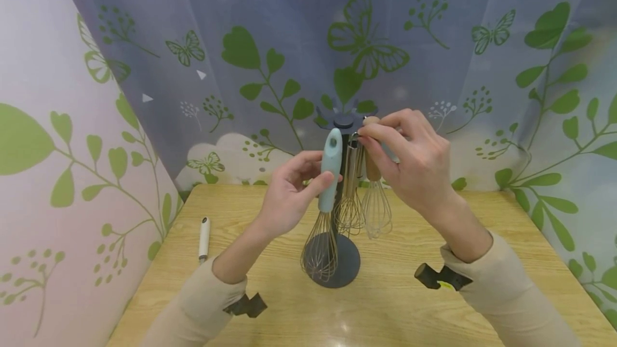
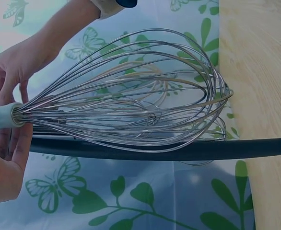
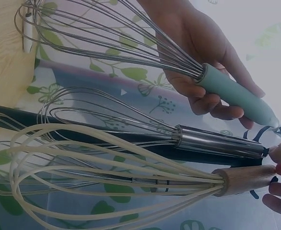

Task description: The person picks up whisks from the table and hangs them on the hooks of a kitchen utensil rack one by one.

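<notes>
My left hand (image 1: 291, 191) grips the pale blue handle of a wire whisk (image 1: 330, 175), upright before the dark stand (image 1: 348, 258), its loops hanging over the stand's round base. At the stand's top, my right hand (image 1: 409, 157) pinches the upper end of a steel-handled whisk (image 1: 354, 170) with thumb and index finger. A wooden-handled whisk (image 3: 246, 179) with pale cream loops hangs beside it, close to the right fingers. In the right wrist view, the blue whisk's handle end (image 3: 273, 123) is near a dark hook of the stand.
On the table's left side lies a white-handled utensil (image 1: 204, 237), partly hidden by the left sleeve. The wood-grain table (image 1: 385, 315) ends at a patterned curtain (image 1: 289, 68) behind the stand. Another thin wire whisk (image 3: 97, 179) shows behind the cream loops.
</notes>
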Action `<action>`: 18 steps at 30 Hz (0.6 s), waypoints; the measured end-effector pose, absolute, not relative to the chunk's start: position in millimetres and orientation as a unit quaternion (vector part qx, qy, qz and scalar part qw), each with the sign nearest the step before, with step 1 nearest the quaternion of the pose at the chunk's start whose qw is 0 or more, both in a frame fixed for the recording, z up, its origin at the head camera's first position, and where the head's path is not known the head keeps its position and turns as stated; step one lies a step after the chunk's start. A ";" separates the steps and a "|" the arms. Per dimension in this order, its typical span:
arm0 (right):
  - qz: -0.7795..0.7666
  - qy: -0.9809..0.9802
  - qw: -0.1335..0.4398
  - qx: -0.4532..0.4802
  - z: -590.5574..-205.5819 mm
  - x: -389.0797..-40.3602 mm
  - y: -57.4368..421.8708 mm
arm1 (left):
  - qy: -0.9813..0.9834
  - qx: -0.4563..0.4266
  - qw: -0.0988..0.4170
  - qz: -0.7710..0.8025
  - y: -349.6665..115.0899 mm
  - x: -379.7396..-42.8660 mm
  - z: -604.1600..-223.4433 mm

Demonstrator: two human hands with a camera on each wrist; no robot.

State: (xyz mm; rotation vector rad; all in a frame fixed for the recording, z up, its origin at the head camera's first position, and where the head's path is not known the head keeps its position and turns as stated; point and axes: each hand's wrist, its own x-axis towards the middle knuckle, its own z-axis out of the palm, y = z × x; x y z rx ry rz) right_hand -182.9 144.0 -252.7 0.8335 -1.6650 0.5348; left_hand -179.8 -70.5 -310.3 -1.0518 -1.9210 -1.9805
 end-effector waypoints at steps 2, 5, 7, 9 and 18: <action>0.228 -0.709 0.566 0.354 -252.7 -182.7 144.0 | -0.648 -0.352 0.094 -0.668 -70.2 -179.7 -310.1; 0.228 -0.709 0.566 0.353 -252.8 -182.3 143.9 | -0.649 -0.351 0.094 -0.668 -70.2 -179.6 -309.3; 0.228 -0.710 0.565 0.352 -253.1 -182.0 143.9 | -0.648 -0.351 0.094 -0.669 -70.2 -179.8 -308.8; 0.228 -0.711 0.564 0.352 -253.3 -181.7 144.1 | -0.648 -0.351 0.093 -0.670 -70.3 -180.1 -308.3; 0.225 -0.711 0.566 0.352 -253.4 -181.2 144.7 | -0.653 -0.349 0.096 -0.665 -69.9 -182.5 -307.9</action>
